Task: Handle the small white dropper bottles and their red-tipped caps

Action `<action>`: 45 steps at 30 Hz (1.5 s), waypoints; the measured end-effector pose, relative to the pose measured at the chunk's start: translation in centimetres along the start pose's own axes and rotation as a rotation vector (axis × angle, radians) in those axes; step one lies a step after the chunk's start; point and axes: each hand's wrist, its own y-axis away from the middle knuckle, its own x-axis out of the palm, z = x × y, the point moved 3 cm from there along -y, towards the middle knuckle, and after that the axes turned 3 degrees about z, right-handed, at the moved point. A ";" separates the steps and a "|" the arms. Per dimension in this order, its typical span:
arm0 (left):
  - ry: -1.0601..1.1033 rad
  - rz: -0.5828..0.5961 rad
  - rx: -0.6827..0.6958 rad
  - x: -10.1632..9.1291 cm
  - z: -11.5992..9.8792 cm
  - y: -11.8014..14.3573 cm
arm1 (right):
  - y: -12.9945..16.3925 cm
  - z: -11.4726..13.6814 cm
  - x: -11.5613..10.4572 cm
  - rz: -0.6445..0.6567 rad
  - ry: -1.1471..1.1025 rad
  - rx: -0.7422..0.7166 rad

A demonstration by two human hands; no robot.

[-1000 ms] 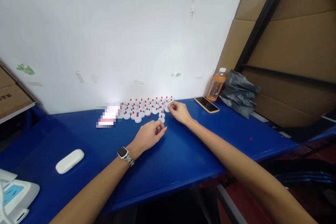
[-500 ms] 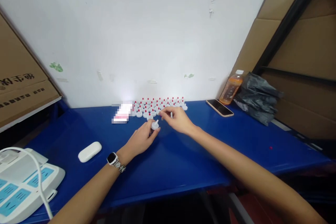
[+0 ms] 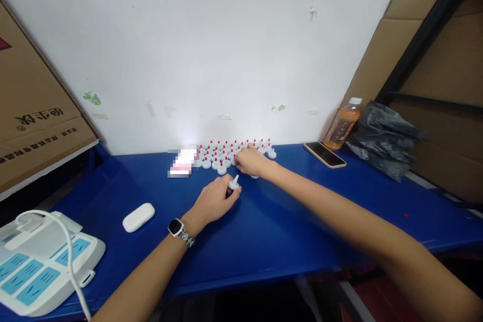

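My left hand (image 3: 217, 197) is closed around a white nozzle cap (image 3: 234, 184), whose bare, narrow spout points up and tilts slightly right. No red tip shows on that spout. Beyond it, my right hand (image 3: 252, 160) reaches in at the near right side of several white nozzle caps with red tips (image 3: 222, 168). Its fingers are curled downward, and what they hold, if anything, is hidden. A white rim (image 3: 255, 177) peeks out below this hand. The capped pieces stand upright, packed together by the wall.
A blurred-out white and pink item (image 3: 183, 162) lies left of the caps. On the blue table (image 3: 264, 241) are a white case (image 3: 139, 217), a power strip (image 3: 49, 274), a phone (image 3: 325, 154), a drink bottle (image 3: 342, 125), a black plastic bag (image 3: 387, 138) and a small red piece (image 3: 406, 215).
My right hand has moved from beside the held cap's spout to the group of caps farther back. My left hand still holds its nozzle cap. The camera view has turned slightly left.
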 end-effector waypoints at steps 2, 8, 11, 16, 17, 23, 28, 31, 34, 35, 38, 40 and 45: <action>-0.003 0.002 -0.002 0.0 0.0 -0.1 | -0.4 -0.1 -0.1 0.007 0.003 0.016; 0.016 -0.007 0.002 0.0 0.0 0.0 | 0.7 0.4 -1.7 -0.027 -0.279 0.031; 0.045 -0.014 -0.008 0.0 0.1 -0.1 | 2.9 1.3 -2.5 -0.180 -0.654 0.035; 0.073 -0.029 -0.028 0.1 -0.2 -0.1 | 6.3 2.3 -1.6 -0.417 -0.986 0.130; 0.079 -0.029 -0.028 0.2 -0.3 -0.1 | 6.6 2.4 -1.1 -0.441 -1.000 0.147; 0.065 -0.039 -0.031 0.2 -0.6 0.1 | 7.1 2.8 0.8 -0.492 -1.123 0.180; 0.038 0.005 0.010 0.1 -0.8 0.4 | 7.7 3.1 0.3 -0.538 -1.054 0.208; 0.023 0.022 0.023 0.1 -0.9 0.5 | 7.9 3.3 -0.1 -0.506 -1.000 0.206; 0.027 0.009 0.020 0.1 -0.9 0.6 | 8.2 3.6 -0.3 -0.492 -0.975 0.182; 0.030 0.006 0.019 0.1 -0.9 0.5 | 8.2 3.7 -0.4 -0.497 -0.974 0.173; 0.040 0.004 0.023 0.2 -0.9 0.4 | 8.4 4.1 -0.3 -0.529 -0.967 0.143; 0.053 0.002 0.035 0.3 -0.8 0.3 | 8.5 4.3 -0.1 -0.565 -0.941 0.123; 0.050 0.004 0.063 0.8 -0.4 0.0 | 8.4 4.6 0.8 -0.579 -0.897 0.093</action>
